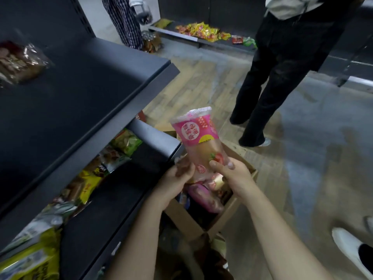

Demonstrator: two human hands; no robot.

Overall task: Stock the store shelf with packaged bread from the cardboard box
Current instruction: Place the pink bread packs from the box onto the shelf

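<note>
Both forearms reach forward from the bottom edge, and the left hand (177, 178) and right hand (232, 176) each grip the lower end of 1 pink-labelled bread pack (198, 142), fingers curled round it from either side. The pack stands nearly upright, held above the open cardboard box (228, 217) on the floor. More pink packs (203, 197) lie inside the box. To the left, the dark upper shelf (90, 87) carries 1 brown loaf in clear wrap (19, 63) near its back. The lower shelf (113, 188) holds a row of yellow and green snack bags (90, 178). A person in black trousers (282, 67) stands beyond the box, and a white shoe (351, 247) shows at the right.
</note>
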